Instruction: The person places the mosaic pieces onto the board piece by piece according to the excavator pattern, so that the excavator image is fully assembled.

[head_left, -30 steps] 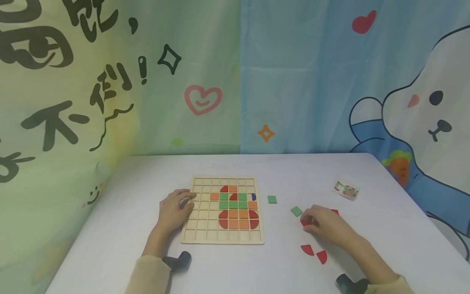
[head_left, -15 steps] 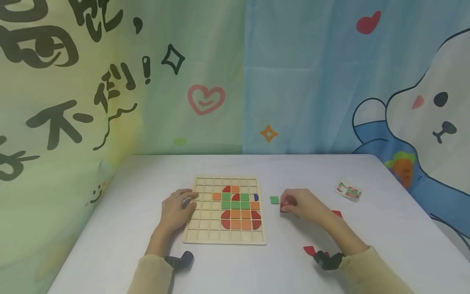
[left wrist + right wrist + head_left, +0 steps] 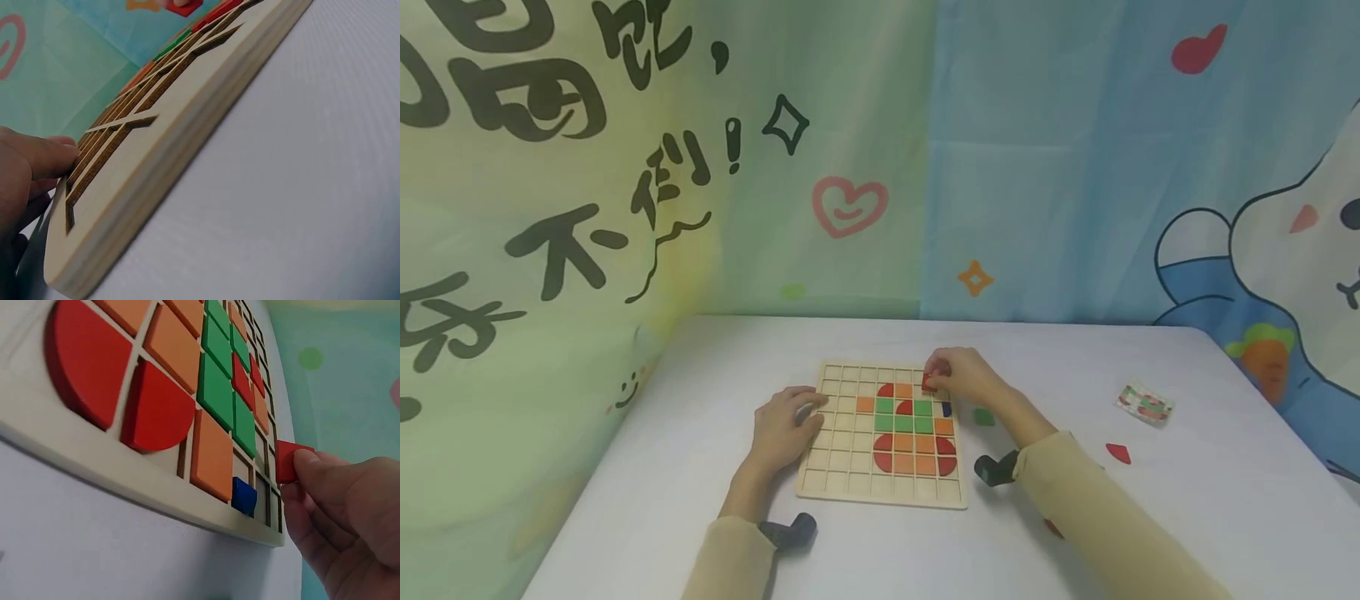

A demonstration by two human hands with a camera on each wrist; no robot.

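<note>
A light wooden grid board (image 3: pixel 837 482) lies on the white table with green, orange, red and blue tiles in several of its cells. My left hand (image 3: pixel 784 429) rests at the board's left edge, its thumb and fingertips touching the wood. Over the board's top right corner, my right hand (image 3: pixel 964 377) pinches a red tile (image 3: pixel 286 461) between thumb and fingers. That tile's full shape is partly covered by the thumb. Near it, a small blue tile (image 3: pixel 244 495) sits in a cell by the right edge, beside an orange tile (image 3: pixel 211 455).
A green tile (image 3: pixel 983 417) lies just right of the board. Farther right are a red tile with a curved side (image 3: pixel 1118 452) and a small printed card (image 3: pixel 1145 404). Another red tile (image 3: pixel 1053 528) is partly hidden by the right sleeve. A patterned curtain (image 3: pixel 1030 233) hangs behind the table.
My right hand has carried the red tile leftward and away from me, from the loose tiles to the board's top right corner. The left hand has stayed at the board's edge. The head view has turned slightly.
</note>
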